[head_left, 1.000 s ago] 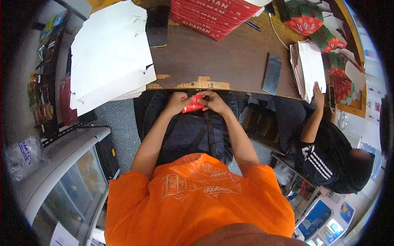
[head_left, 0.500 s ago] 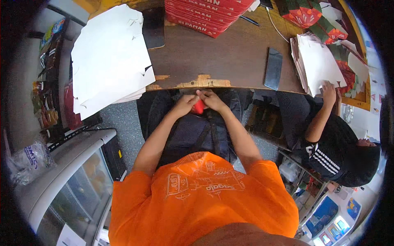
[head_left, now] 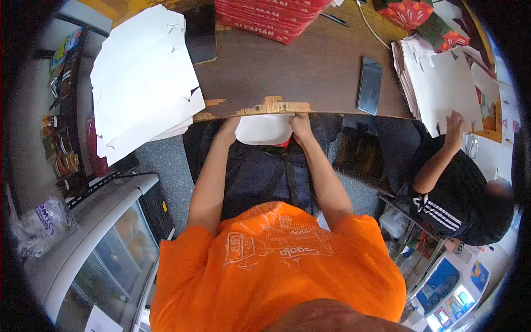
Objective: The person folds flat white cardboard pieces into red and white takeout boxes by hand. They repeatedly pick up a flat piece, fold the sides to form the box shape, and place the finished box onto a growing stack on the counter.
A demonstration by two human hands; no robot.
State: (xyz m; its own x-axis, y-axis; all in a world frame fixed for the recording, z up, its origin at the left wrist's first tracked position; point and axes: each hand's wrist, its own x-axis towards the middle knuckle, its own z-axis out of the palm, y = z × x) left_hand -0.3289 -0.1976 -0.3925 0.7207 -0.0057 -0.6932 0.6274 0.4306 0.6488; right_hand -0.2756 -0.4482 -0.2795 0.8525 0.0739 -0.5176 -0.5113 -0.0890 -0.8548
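While I watch from my end through the head view, I have an open carton (head_left: 263, 130), white inside with a bit of red showing on its lower outside, right at the near edge of the counter (head_left: 298, 74) and above the lap. My left hand (head_left: 227, 131) grasps its left side, though the fingers are partly hidden and I can't make out each one. My right hand (head_left: 300, 128) is closed on the right end of its rim.

Up on the counter to my left lies a stack of white sheets (head_left: 145, 83), overhanging the near edge, with a dark flat object (head_left: 200, 36) just beside it. Red nested boxes (head_left: 265, 19) stand in a pile at the far side, a pen (head_left: 334, 20) near them. Toward the right I see a dark phone (head_left: 369, 86) lying flat, a white cable (head_left: 371, 25) beyond it, then a second pile of sheets (head_left: 442, 83). A co-worker's hand (head_left: 454, 130) rests on that pile's near part, and red-and-green cartons (head_left: 440, 30) sit behind it.
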